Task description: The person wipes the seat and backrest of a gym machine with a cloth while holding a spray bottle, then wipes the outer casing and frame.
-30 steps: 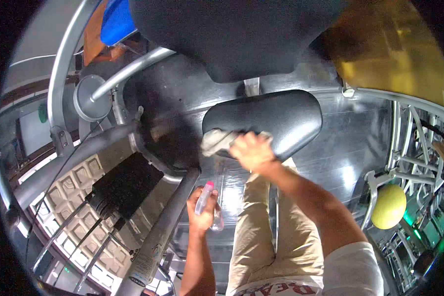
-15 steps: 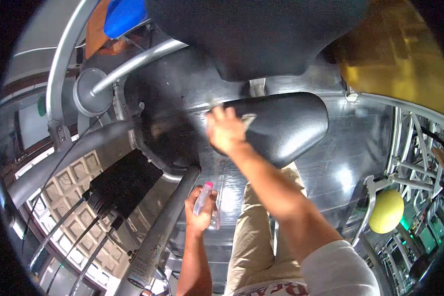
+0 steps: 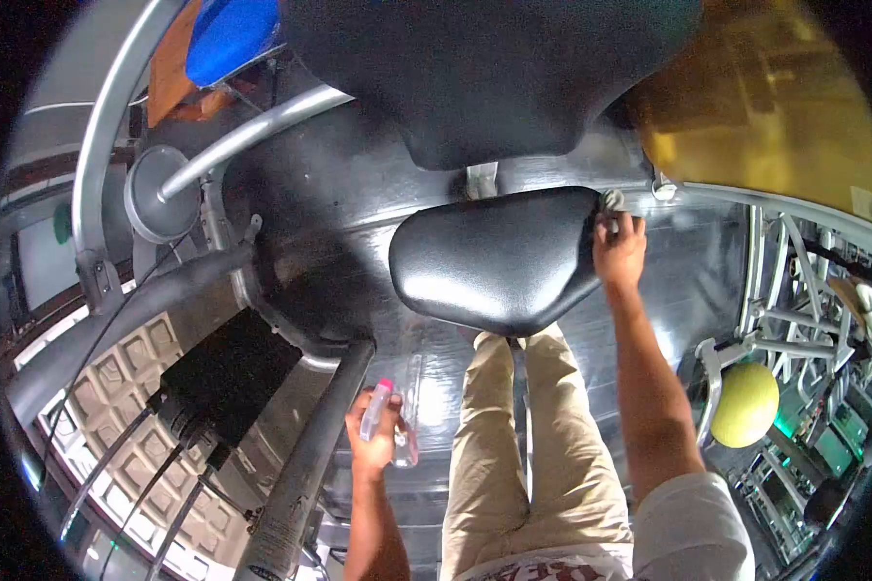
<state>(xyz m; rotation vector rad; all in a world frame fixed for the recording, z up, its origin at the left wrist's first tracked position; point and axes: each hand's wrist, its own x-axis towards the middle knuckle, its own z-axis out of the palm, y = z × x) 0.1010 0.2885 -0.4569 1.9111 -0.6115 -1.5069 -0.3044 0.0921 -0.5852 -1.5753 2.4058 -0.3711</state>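
A soft, light cloth (image 3: 611,201), best bunched in the fingers, is pressed by the closed right hand (image 3: 618,250) at the seat's (image 3: 494,259) right edge, while a light, rigid spray bottle (image 3: 377,411) is gripped by the left hand (image 3: 378,441) lower down.

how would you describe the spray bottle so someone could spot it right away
Start at the wide black padded seat in the middle of the view and drop below its left edge. There the left hand grips a small clear spray bottle beside a grey metal beam. Its pink top sets it apart.
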